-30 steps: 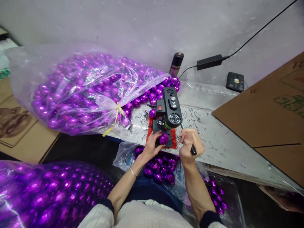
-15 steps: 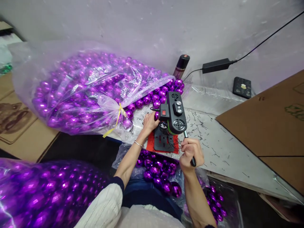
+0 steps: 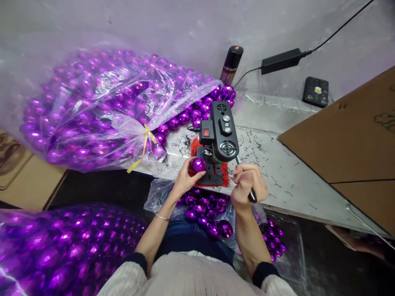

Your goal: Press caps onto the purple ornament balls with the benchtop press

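Note:
My left hand [image 3: 187, 177] holds a shiny purple faceted ball [image 3: 199, 164] between thumb and fingers, at the front left of a small black press machine [image 3: 227, 127]. My right hand [image 3: 249, 187] is wrapped round the machine's lever handle [image 3: 252, 196], which slants down at its right side. Beneath the machine's head lies a black slotted base plate [image 3: 212, 179] on a red sheet [image 3: 194, 144]. Several more purple balls [image 3: 184, 118] rest on the table behind, spilling from the mouth of a clear plastic bag [image 3: 123, 119].
More purple balls [image 3: 200, 207] lie in plastic at my lap. Another full bag [image 3: 61, 250] stands lower left. A cardboard box [image 3: 348, 152] borders the right. Thin dark scraps litter the white table [image 3: 277, 181]. A spray can [image 3: 231, 63] and power adapter [image 3: 280, 61] are at the back.
My left hand has drawn back toward me from the machine's far left side, and the purple ball now shows clearly in it. My right hand stays on the lever handle.

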### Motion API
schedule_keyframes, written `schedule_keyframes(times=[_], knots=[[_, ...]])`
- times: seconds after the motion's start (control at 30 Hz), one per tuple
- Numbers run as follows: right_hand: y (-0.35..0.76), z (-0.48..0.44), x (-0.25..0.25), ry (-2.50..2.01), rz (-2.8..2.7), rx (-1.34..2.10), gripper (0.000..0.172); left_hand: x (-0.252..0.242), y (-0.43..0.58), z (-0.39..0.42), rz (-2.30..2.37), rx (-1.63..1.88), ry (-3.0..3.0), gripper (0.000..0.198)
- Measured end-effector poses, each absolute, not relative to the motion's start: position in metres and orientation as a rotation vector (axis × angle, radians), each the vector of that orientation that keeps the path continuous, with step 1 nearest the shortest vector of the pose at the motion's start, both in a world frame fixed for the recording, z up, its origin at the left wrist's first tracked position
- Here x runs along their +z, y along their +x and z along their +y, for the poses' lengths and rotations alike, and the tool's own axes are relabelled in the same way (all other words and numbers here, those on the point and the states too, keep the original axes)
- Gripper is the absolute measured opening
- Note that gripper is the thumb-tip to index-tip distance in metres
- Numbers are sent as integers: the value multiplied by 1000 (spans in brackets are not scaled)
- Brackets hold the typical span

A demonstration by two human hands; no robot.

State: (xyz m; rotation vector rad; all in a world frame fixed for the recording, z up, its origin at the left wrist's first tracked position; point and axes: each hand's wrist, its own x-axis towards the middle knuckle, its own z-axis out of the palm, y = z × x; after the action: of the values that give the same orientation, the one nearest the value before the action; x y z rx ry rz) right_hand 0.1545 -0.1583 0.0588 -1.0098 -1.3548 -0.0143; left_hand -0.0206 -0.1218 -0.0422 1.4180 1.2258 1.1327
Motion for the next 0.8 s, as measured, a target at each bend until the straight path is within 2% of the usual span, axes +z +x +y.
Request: schedule_keyframes(times=[0.23,0.4,0.8], knots=[[157,-161,58,-1039,-1395,-6,38,-42,-4,-111,1307,990,1853,66],[158,-162,54,-1037,-1414,-10,34,-36,-6,-108,1286,892,2039,60],[158,-163,54,-1027,-1454,-49,32,-34,3,-102,1266,819,2041,61]])
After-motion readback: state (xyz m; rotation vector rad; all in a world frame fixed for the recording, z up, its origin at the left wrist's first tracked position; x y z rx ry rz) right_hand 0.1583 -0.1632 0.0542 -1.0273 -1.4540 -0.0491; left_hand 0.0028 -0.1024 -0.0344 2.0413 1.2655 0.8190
